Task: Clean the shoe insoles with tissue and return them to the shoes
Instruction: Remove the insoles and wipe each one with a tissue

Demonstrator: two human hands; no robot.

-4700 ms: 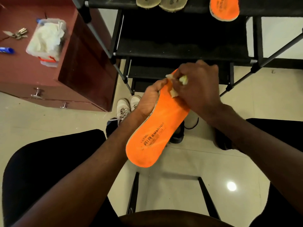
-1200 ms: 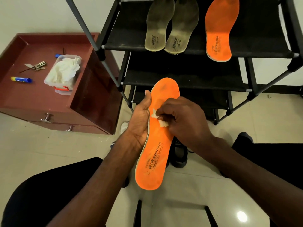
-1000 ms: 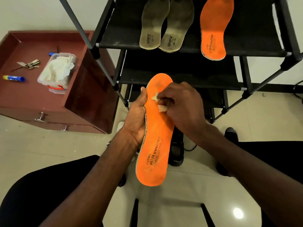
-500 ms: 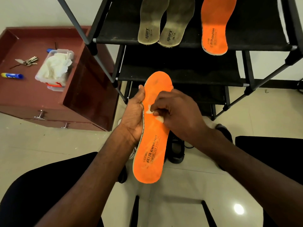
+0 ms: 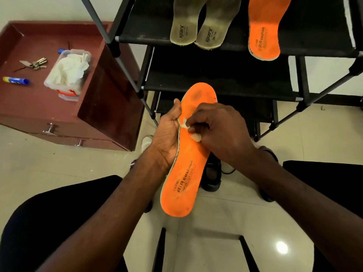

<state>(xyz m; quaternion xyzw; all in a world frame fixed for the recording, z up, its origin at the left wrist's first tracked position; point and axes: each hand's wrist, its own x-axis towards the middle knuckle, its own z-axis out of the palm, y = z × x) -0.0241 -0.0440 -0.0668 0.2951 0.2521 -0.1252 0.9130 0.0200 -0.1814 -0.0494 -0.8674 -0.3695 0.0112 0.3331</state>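
Note:
My left hand (image 5: 167, 138) grips the left edge of an orange insole (image 5: 186, 165), held upright over the floor with its toe end up. My right hand (image 5: 220, 132) pinches a small wad of white tissue (image 5: 193, 132) and presses it onto the insole's upper middle. A second orange insole (image 5: 264, 28) and two grey insoles (image 5: 200, 20) lie on the top shelf of the black shoe rack (image 5: 216, 75). A dark shoe (image 5: 211, 173) stands on the floor behind the held insole. A white shoe (image 5: 146, 141) peeks out past my left wrist.
A clear tub of tissues (image 5: 67, 72) sits on the red-brown cabinet (image 5: 59, 107) at the left, with keys (image 5: 36, 62) and a blue-and-yellow tube (image 5: 15, 80). Another dark shoe (image 5: 269, 152) lies partly hidden by my right forearm. My knees fill the lower corners.
My right hand has rubbed the tissue down from the insole's toe end to its upper middle. The left hand has kept its grip, and the insole now stands more upright.

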